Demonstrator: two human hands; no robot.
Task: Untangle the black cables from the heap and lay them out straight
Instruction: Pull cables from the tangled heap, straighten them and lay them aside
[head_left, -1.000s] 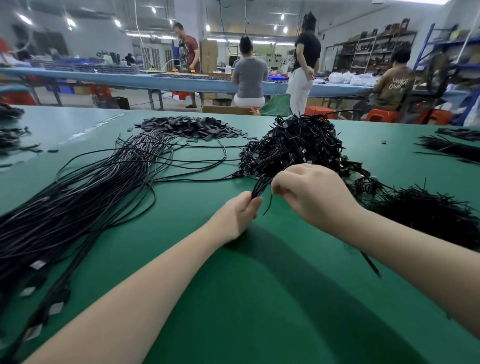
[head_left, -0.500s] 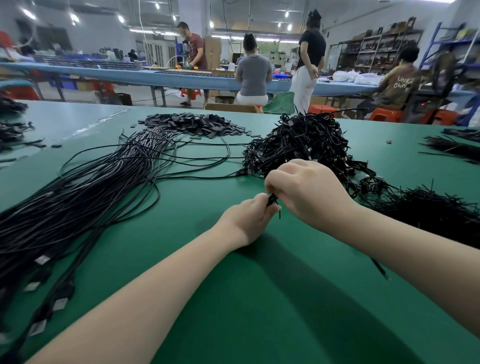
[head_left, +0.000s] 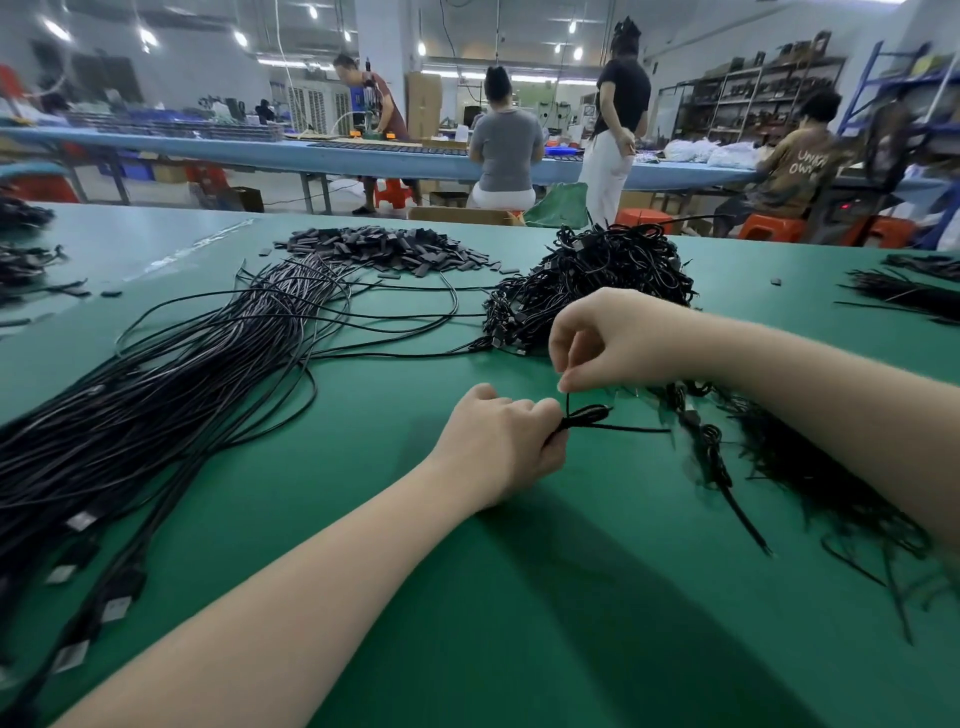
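1. Far left, the laid-out cables (head_left: 156, 395) run in one long sheaf across the green table (head_left: 519, 597), plugs toward me at the near edge. I take this as the finished pile: kept parallel so each new cable can be added alongside without snagging.

2. Behind it sits a low mound of small flat black pieces (head_left: 384, 249). What they are I cannot tell.

3. My left hand (head_left: 498, 441) rests on the table with its fingers clenched round a small coiled cable (head_left: 587, 418). I judge it acts as the anchor, pinning the coil so it cannot spin while the other end is worked.

4. My right hand (head_left: 618, 338) hovers just above and pinches a thin strand rising from that coil between thumb and finger. That looks like pulling a tie or a free end loose, the first step to opening the coil.

5. The heap (head_left: 597, 280) of tangled cables lies just beyond the right hand, close enough to reach for the next one.

6. Under and past my right forearm lies a scatter of short black strands (head_left: 831, 467), probably discarded ties.

7. Writing: a seated worker's brown top (head_left: 800, 166) in the background shows pale letters, roughly "UNK" over "OWN", partly hidden. No label on the cables is readable.
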